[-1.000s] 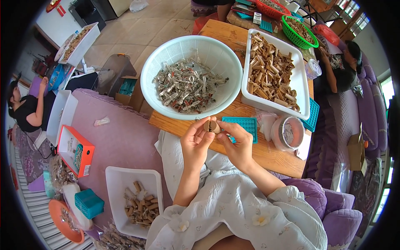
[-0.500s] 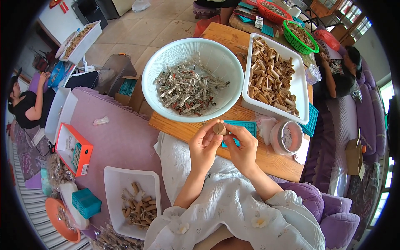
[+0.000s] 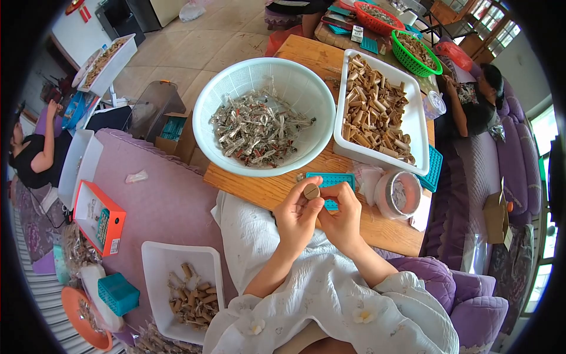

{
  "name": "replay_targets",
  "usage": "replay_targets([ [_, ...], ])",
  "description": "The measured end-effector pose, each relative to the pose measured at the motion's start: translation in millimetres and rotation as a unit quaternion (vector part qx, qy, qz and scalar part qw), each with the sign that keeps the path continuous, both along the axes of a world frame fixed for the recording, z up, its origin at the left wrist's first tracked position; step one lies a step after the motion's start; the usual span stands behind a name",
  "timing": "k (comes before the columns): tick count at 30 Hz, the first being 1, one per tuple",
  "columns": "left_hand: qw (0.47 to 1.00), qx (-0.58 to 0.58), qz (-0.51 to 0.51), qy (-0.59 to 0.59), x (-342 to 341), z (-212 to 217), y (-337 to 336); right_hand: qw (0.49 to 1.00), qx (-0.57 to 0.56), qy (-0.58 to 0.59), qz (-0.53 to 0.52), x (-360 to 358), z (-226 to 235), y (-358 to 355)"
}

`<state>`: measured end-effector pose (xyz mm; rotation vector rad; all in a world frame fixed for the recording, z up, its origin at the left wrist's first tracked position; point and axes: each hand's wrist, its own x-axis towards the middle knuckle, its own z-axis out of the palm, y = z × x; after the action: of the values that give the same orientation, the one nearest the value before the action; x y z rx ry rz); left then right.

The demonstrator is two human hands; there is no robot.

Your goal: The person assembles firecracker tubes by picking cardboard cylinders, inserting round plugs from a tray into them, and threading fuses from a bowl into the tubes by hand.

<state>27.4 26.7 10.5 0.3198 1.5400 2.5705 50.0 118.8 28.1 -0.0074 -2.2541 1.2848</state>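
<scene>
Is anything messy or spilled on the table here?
Nothing looks spilled. The silvery bits stay inside the round white basket, and the brown tubes lie jumbled but within the white tray. Both hands pinch one small brown tube.

Small brown cardboard tube [image 3: 311, 191], short and cylindrical, round end turned up toward the camera. Pinched between the fingertips of the left hand [image 3: 296, 217] and the right hand [image 3: 342, 215], both closed around it. Held in the air just above the near edge of the wooden board [image 3: 265, 190], just in front of the white round basket [image 3: 236, 88].
</scene>
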Motion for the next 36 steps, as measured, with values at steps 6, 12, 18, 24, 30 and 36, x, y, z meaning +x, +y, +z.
replay_targets([
  [6, 0.995, -0.019, 0.042, 0.083, 1, -6, 11, 0.990, 0.088, -0.078, 0.077, 1, 5, 3],
  [12, 0.998, -0.021, 0.040, 0.051, -5, -24, 21, 0.995, 0.031, -0.059, 0.073, -7, -24, 10],
  [18, 0.966, 0.176, -0.116, -0.152, -23, -39, 15, 0.961, 0.070, -0.220, 0.152, 10, -6, 57],
  [24, 0.919, 0.258, -0.224, -0.198, -37, -39, -11, 0.976, -0.069, -0.098, -0.180, 35, -17, 175],
  [30, 0.895, 0.269, -0.250, -0.254, -27, -36, -1, 0.919, 0.206, -0.250, -0.225, 40, -44, 208],
  [36, 0.897, 0.265, -0.259, -0.240, -26, -40, 0, 0.874, 0.340, -0.249, -0.244, 34, -77, 222],
])
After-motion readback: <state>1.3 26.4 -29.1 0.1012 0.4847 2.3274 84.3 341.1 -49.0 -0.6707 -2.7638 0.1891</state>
